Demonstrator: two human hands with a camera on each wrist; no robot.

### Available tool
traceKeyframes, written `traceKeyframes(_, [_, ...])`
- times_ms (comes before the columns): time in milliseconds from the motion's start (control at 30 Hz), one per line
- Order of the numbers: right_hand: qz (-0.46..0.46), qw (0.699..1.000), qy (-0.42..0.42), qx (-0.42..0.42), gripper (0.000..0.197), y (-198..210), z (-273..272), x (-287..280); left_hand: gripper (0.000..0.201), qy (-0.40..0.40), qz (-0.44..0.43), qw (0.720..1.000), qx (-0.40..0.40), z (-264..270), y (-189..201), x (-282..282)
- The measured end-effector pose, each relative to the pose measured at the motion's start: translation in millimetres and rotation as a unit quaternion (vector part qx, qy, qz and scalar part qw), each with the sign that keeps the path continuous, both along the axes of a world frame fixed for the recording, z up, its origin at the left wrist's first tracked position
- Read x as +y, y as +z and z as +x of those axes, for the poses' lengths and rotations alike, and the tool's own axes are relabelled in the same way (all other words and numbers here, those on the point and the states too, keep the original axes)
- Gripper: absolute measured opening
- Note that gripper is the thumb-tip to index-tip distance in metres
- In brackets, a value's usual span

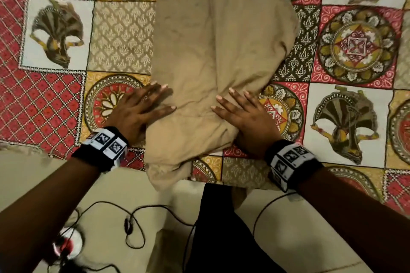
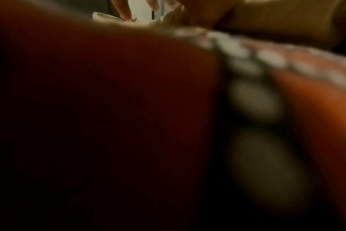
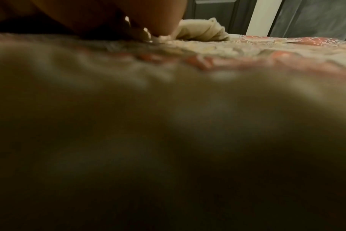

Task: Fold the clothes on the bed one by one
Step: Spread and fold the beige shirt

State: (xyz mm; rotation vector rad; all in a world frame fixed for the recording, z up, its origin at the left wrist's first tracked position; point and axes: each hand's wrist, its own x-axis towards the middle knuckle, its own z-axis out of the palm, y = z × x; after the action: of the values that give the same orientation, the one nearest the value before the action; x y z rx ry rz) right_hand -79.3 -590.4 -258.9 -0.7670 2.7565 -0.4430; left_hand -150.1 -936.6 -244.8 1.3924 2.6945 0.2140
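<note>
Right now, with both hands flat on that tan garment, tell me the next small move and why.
Probably slide both palms outward to smooth the near end before folding. The left hand and right hand press flat on the tan garment, which is bunched and creased between them, and its near end droops over the edge of the bedspread. A fold made now would likely trap those wrinkles.

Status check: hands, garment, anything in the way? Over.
Left hand and right hand open, flat on tan garment. Garment lengthwise on bedspread, near end hanging over the edge. Nothing in the way.
</note>
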Motion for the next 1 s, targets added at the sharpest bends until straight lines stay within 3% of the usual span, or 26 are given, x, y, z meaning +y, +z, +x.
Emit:
traceKeyframes(133, [-0.015,1.0,0.018,0.01,0.07,10.6,9.9,8.8,0.054,-0.03,-0.051,0.998,-0.034,12.5,13.6,5.6])
traceKeyframes(233, [0.015,0.999,0.038,-0.004,0.075,28.7,28.2,17.2,0.052,-0.016,-0.056,0.997,-0.051,41.2,28.4,11.8])
traceKeyframes(400, [0.043,0.99,0.084,-0.105,0.071,52.0,89.8,26.9,0.043,-0.033,-0.034,0.991,-0.125,106.3,48.5,12.4])
traceKeyframes(500, [-0.009,0.988,0.037,-0.153,0.064,63.1,108.5,32.7,0.047,-0.035,-0.023,0.984,-0.174,125.1,62.9,14.7])
traceKeyframes(567, [-0.054,0.976,-0.038,-0.208,0.062,74.5,101.5,35.8,0.044,0.017,0.039,0.972,-0.229,118.0,72.6,19.7])
traceKeyframes(633, [-0.095,0.957,-0.126,-0.243,0.05,93.0,76.9,40.4,0.039,0.115,0.102,0.942,-0.298,90.1,84.0,26.3])
traceKeyframes(733, [-0.128,0.945,-0.232,-0.192,0.032,110.0,17.6,51.7,0.024,0.22,0.154,0.895,-0.357,25.9,92.8,39.3])
traceKeyframes(867, [-0.222,0.913,-0.307,-0.152,0.023,113.7,-95.2,59.7,0.031,0.315,0.203,0.827,-0.419,-87.0,92.1,78.3])
traceKeyframes(933, [-0.213,0.904,-0.321,-0.183,0.029,101.3,-154.0,65.7,0.022,0.391,0.177,0.805,-0.409,-147.1,75.7,96.8])
traceKeyframes(1000, [-0.175,0.901,-0.344,-0.195,0.04,86.9,-197.1,70.6,0.039,0.478,0.161,0.767,-0.397,-186.7,59.3,109.3])
